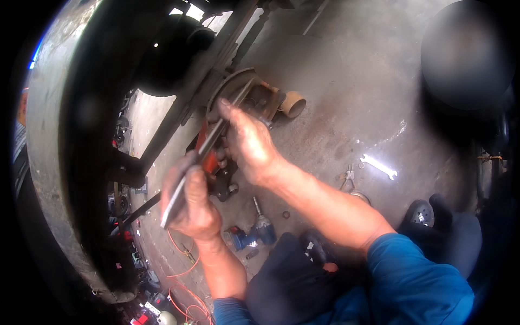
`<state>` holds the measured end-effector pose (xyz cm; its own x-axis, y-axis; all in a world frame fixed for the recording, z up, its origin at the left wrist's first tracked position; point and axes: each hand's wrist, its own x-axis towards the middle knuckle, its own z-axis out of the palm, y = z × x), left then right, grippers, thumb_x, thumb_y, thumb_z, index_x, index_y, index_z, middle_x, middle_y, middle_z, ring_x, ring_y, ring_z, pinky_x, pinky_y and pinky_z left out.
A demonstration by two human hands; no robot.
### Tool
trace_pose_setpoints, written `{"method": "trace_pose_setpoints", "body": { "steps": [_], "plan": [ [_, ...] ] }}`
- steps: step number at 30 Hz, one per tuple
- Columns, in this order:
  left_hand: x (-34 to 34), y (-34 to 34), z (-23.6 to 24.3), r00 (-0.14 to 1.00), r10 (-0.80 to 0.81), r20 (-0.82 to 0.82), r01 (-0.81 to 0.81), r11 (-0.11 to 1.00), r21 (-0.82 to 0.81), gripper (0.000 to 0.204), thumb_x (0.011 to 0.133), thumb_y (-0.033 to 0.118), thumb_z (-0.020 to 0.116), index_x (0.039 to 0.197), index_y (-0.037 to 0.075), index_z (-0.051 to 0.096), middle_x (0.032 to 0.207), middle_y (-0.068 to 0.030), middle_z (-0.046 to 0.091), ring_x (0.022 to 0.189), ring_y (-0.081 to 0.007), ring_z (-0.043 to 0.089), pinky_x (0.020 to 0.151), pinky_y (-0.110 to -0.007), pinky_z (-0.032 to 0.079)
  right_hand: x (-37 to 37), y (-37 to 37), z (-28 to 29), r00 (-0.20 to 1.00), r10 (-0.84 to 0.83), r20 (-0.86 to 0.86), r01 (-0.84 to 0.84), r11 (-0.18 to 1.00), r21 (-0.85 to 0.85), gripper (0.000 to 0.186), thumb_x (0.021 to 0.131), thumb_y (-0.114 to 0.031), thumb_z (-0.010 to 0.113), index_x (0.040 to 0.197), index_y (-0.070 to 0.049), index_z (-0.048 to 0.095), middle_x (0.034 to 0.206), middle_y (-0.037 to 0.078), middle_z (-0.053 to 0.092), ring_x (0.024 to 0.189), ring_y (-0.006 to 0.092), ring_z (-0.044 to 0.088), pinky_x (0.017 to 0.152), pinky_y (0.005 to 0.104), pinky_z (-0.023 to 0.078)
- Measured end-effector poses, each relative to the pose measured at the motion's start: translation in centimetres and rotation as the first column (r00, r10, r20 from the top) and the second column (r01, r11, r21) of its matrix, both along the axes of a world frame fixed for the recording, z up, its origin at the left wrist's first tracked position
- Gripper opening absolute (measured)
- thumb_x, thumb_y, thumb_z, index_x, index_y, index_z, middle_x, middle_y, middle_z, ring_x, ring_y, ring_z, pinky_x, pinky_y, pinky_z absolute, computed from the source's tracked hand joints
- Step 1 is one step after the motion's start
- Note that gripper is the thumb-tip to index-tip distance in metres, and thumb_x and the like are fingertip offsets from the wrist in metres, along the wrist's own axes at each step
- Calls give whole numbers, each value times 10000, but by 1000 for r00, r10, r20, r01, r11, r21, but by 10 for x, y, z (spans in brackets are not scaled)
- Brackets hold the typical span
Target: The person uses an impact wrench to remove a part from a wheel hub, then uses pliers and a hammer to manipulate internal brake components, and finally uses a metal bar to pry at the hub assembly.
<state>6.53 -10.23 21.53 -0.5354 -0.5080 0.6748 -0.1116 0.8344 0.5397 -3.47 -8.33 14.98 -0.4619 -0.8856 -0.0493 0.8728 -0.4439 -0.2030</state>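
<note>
A long flat metal bar (203,154) ran diagonally through the middle of the view, its far tip wedged against the exposed wheel hub (246,95) under the vehicle's wheel arch (54,135), its near end low and to the left. The wheel appeared to be off already, leaving the rusty disc and hub bare, and a short tan pipe piece (292,104) lay on the concrete floor (352,97) just right of the hub. Judging by this, the work stood somewhere in its middle: the hub was laid open, the bar was set in place, but nothing there looked freed or refitted yet.

The left hand (189,197) was closed in a full fist around the near part of the bar, fingers wrapped tight with no gap showing. The right hand (246,141) lay farther along, near the hub; its fingers (227,111) curled over the bar and pressed it down, more a guiding clasp than a fist, the thumb side hidden.

On the floor nearer the person lay a blue cordless impact driver (254,233), a bright open-ended spanner (379,166) well to the right, and pliers (348,176) beside it. An orange cable (184,271) trailed at the near left.
</note>
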Motion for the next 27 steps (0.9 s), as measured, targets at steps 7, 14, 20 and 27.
{"method": "trace_pose_setpoints", "body": {
  "steps": [7,14,20,27],
  "plan": [
    [38,-6,-17,992,-6,-128,10,1000,27,258,905,149,610,1043,-70,610,693,-122,606,532,-151,541,492,-248,429,20,-4,2,966,158,-203,-125,978,166,491,936,-502,461,974,-20,545,714,68,595,518,149,537,458,283,431],
    [102,7,-27,949,157,-274,-109,977,181,315,925,213,572,1033,-83,592,583,-93,509,500,-172,496,485,-261,418,79,-20,-5,820,274,-502,-172,955,241,693,913,-623,415,1112,29,537,713,71,564,526,140,560,476,278,470],
    [96,8,-37,903,72,-424,-29,994,108,265,931,190,564,1037,-52,585,595,-95,477,503,-190,488,485,-336,470,75,-12,-4,811,174,-558,-127,984,123,506,943,-495,475,1013,2,539,712,48,547,597,106,536,520,250,437],
    [120,14,-27,970,78,-228,-50,990,128,277,887,164,637,1011,-80,598,689,-162,583,564,-218,564,504,-307,470,91,-6,-2,883,173,-437,-117,981,152,461,942,-461,460,979,-6,524,709,52,545,539,123,540,481,255,430]
  ]
}}
